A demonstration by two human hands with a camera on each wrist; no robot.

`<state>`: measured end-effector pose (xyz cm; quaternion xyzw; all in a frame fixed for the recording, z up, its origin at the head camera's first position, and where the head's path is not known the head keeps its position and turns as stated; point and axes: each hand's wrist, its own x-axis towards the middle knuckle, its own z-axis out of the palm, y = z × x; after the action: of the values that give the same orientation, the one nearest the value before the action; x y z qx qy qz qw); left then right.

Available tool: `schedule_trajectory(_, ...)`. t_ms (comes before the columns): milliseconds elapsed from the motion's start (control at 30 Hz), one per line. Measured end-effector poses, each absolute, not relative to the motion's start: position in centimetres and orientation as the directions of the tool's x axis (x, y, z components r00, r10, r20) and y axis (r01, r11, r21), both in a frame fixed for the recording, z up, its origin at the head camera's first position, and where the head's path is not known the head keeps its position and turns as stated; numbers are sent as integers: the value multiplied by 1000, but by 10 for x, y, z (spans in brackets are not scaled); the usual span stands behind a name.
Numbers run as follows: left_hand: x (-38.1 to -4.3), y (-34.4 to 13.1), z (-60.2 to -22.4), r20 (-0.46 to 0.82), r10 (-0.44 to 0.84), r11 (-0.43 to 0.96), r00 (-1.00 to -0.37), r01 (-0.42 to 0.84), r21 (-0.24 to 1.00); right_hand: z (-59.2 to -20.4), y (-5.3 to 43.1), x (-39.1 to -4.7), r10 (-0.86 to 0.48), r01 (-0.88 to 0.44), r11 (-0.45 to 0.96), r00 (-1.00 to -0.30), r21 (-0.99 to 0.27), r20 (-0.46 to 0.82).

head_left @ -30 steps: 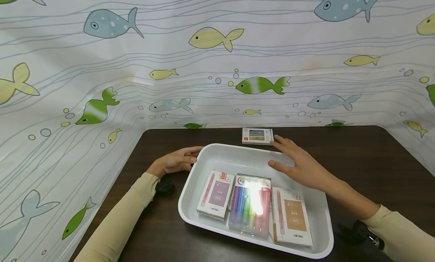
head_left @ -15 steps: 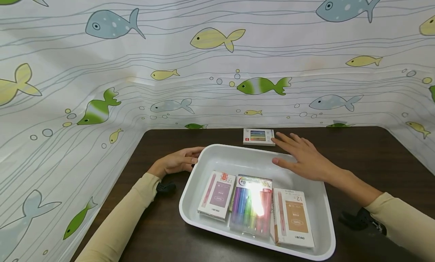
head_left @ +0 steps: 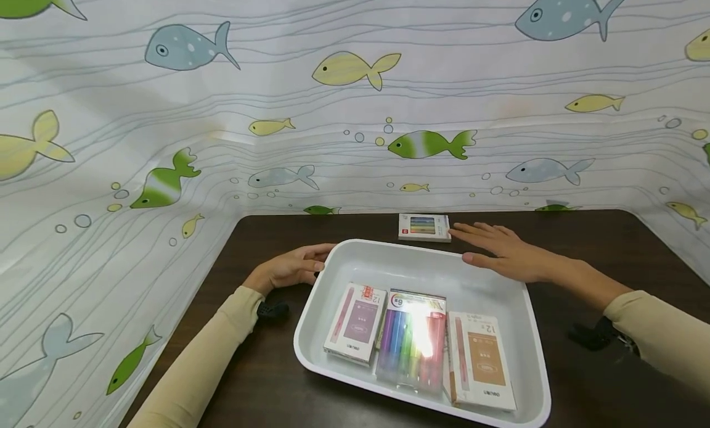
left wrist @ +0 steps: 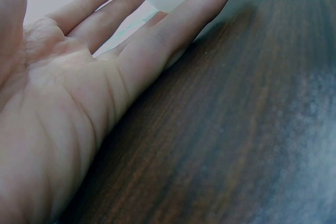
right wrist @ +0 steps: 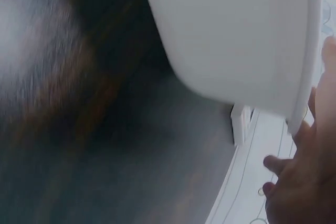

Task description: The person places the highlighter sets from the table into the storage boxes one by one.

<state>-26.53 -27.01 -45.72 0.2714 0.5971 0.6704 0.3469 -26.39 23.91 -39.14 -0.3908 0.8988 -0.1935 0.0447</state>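
Observation:
A white plastic tray (head_left: 355,255) sits slightly turned on the table. Inside lie a purple-labelled pen box (head_left: 356,323), a clear pack of coloured markers (head_left: 412,341) and a brown-labelled pen box (head_left: 481,360). My left hand (head_left: 291,267) is at the tray's left wall; in the left wrist view its fingers (left wrist: 157,40) reach out straight against the white wall. Over the tray's far right corner, my right hand (head_left: 513,254) spreads its fingers and holds nothing. Its fingertips come close to a small white box with a coloured window (head_left: 424,227) behind the tray; whether they touch cannot be told.
The dark wood table (head_left: 599,255) ends at a white curtain (head_left: 344,107) printed with fish, which hangs along the back and both sides. Each wrist wears a black strap, the left strap (head_left: 272,311) close to the tabletop.
My right hand has shifted rightward, from above the tray's inside to its far right corner, and its fingers lie flatter. The left hand and the tray's contents stay as they were.

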Motion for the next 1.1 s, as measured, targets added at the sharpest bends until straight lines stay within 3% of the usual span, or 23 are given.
schedule_trajectory(467, -262, -272, -459, -37, 799, -54, -600, -133, 990, -391, 254, -304, -752, -704, 617, -660, -351, 2)
schedule_trajectory(667, -264, -270, -460, -34, 798, -54, -602, -127, 990, -405, 250, -324, -750, -720, 618, -661, -316, 37)
schedule_trajectory(1100, -264, -267, -453, -48, 794, -53, -607, -148, 988, -420, 234, -354, -801, -768, 548, -596, -332, 57)
